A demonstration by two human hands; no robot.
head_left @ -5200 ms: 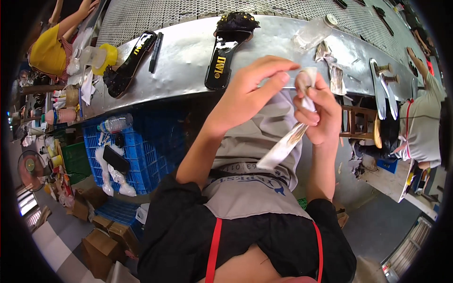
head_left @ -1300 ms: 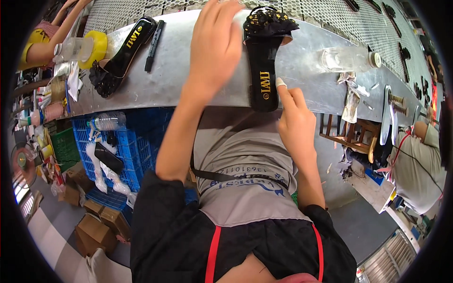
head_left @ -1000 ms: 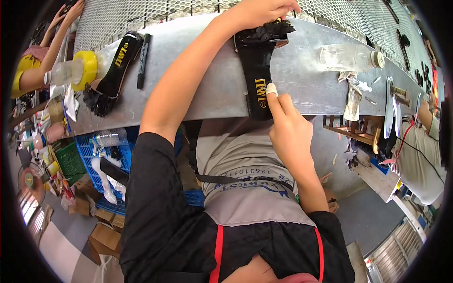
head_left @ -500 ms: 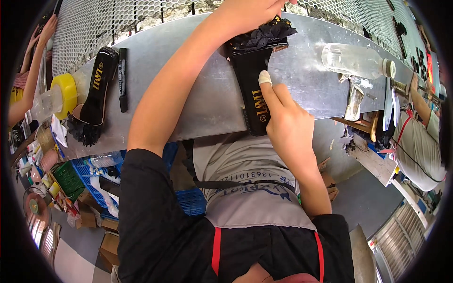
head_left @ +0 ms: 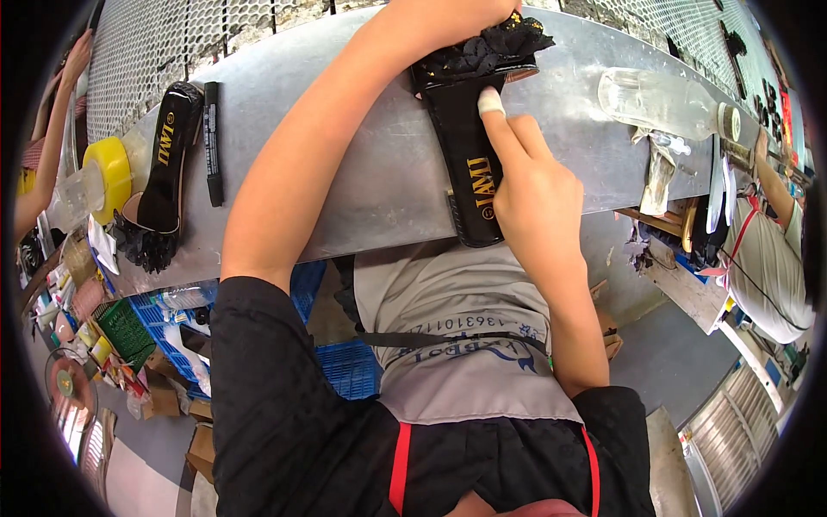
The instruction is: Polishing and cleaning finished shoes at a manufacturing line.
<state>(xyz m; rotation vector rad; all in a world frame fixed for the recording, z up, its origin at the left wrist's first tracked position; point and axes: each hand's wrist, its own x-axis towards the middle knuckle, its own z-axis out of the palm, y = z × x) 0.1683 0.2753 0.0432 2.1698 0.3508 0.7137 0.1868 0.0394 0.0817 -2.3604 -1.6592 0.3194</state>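
A black slide sandal (head_left: pixel 465 155) with gold lettering on its insole lies heel towards me at the bench's near edge. Dark ruffled fabric flowers with gold bits cover its strap (head_left: pixel 491 53). My left hand (head_left: pixel 495 12) reaches over the far end of the strap; its fingers are largely hidden or cut off by the picture's top. On the insole, just below the strap, rests the white-covered forefinger of my right hand (head_left: pixel 538 177). That finger is stretched out, the others partly bent, with the palm beside the sandal's right edge.
A matching sandal (head_left: pixel 164 164), a black marker (head_left: pixel 213 146) and a yellow tape roll (head_left: pixel 110 177) lie left on the metal bench (head_left: pixel 370 194). To the right are a clear bottle (head_left: pixel 655 102) and a crumpled tube (head_left: pixel 659 177). Co-workers' arms show at both sides.
My right forefinger has slid up the insole towards the strap. The sandal and my left hand have shifted slightly in the picture, along with the view.
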